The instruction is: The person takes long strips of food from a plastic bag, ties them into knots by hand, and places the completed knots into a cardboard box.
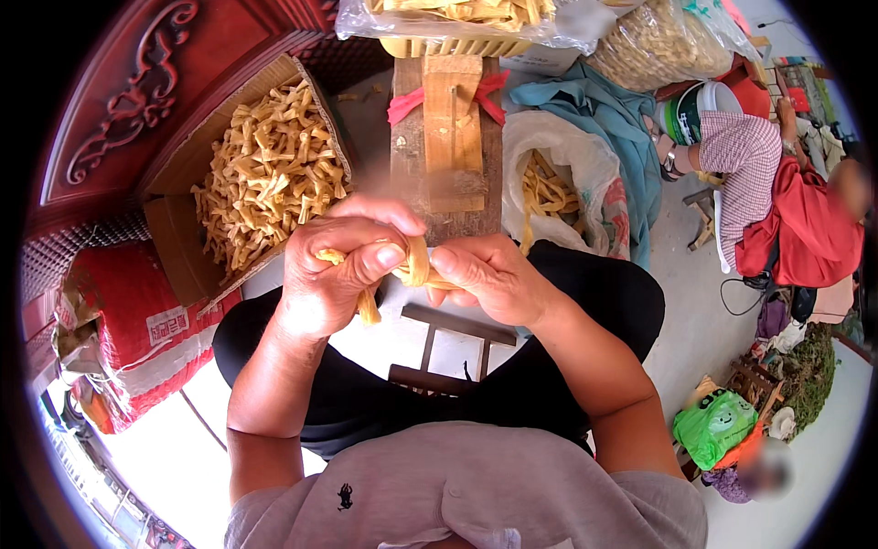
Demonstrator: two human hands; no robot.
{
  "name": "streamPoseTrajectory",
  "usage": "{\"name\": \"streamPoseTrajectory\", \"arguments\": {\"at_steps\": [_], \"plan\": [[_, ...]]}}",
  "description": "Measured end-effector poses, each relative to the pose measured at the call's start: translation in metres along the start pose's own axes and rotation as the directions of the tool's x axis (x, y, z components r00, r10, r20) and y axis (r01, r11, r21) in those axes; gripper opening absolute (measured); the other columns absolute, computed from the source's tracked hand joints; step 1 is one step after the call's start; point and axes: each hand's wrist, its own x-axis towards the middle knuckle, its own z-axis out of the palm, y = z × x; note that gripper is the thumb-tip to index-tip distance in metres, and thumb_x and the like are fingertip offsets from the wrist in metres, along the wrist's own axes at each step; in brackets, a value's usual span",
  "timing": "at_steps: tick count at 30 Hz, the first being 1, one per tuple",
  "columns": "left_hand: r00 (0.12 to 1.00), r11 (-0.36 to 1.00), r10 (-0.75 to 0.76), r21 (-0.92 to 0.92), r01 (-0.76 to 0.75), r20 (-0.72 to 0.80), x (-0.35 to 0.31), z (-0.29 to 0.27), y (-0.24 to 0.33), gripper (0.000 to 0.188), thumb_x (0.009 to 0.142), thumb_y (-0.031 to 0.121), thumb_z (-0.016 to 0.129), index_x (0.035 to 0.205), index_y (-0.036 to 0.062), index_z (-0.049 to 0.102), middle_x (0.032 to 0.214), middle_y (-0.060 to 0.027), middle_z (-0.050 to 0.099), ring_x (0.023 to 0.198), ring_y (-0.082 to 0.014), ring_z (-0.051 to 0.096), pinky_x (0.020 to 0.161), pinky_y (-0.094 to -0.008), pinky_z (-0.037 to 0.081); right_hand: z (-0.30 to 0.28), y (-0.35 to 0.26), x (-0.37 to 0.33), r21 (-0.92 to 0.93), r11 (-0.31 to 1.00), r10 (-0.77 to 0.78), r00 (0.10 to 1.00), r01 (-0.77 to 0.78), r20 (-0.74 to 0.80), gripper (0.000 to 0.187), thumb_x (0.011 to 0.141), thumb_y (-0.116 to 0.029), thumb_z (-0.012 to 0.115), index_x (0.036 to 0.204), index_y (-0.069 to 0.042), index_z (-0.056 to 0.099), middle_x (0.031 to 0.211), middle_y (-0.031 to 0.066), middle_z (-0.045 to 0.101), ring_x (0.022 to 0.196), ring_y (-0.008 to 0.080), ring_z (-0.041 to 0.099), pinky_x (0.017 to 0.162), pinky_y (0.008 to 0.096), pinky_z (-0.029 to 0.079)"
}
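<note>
Between my two hands, above my lap, a soft yellow strip [417, 263] that looks like bean-curd skin is bent into a loop. My left hand [320, 265] pinches it with thumb and fingers, and a loose end [368, 306] hangs below that palm. From the other side my right hand [494, 277] grips the strip between thumb and fingers, close to the loop. To the left, a cardboard box [174, 224] holds a heap of knotted yellow pieces [270, 174]. Long yellow strips [547, 190] lie in an open white plastic bag [594, 165] beside my right knee.
Ahead stands a wooden bench [407, 146] with a wooden block and red cloth ties; a yellow basket [402, 48] is at its far end. A red package [137, 320] lies left. At right sit a person in red [786, 220], a bucket [718, 99] and a green bag [713, 425].
</note>
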Motion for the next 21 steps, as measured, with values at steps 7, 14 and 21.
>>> {"name": "streamPoseTrajectory", "arguments": {"at_steps": [7, 14, 21], "plan": [[0.99, 0.918, -0.135, -0.38, 0.111, -0.036, -0.011, 0.005, 0.014, 0.016, 0.082, 0.009, 0.068, 0.082, -0.0062, 0.067, 0.096, -0.012, 0.063, 0.084, -0.0174, 0.059, 0.07, -0.028, 0.048, -0.003, 0.007, -0.007, 0.327, 0.943, -0.011, 0.98, -0.055, 0.199, 0.044, 0.094, -0.039, 0.051, 0.077, 0.0, 0.063, 0.059, -0.0035, 0.045, 0.05, 0.0039, 0.03, 0.046, 0.0217, 0.023], [0.984, 0.805, 0.114, 0.568, -0.171, 0.134, 0.002, -0.006, 0.016, 0.005, 0.077, -0.001, 0.067, 0.078, -0.0048, 0.065, 0.091, -0.0111, 0.063, 0.086, -0.0215, 0.062, 0.071, -0.0324, 0.051, 0.003, 0.012, -0.001, -0.101, 0.995, -0.003, 0.995, -0.007, -0.096, 0.036, 0.094, -0.032, 0.055, 0.077, -0.001, 0.063, 0.061, -0.0021, 0.049, 0.055, 0.0052, 0.038, 0.05, 0.021, 0.031], [0.98, 0.997, 0.065, -0.021, -0.07, -0.19, -0.006, -0.016, 0.019, 0.021, 0.086, 0.016, 0.065, 0.082, -0.0039, 0.066, 0.095, -0.0121, 0.062, 0.048, -0.0061, 0.048, 0.041, -0.019, 0.038, -0.001, 0.01, -0.006, 0.196, 0.979, 0.053, 0.998, -0.061, 0.046, 0.038, 0.093, -0.037, 0.056, 0.078, -0.003, 0.063, 0.061, -0.0029, 0.049, 0.055, 0.0048, 0.037, 0.05, 0.0205, 0.031]]}}
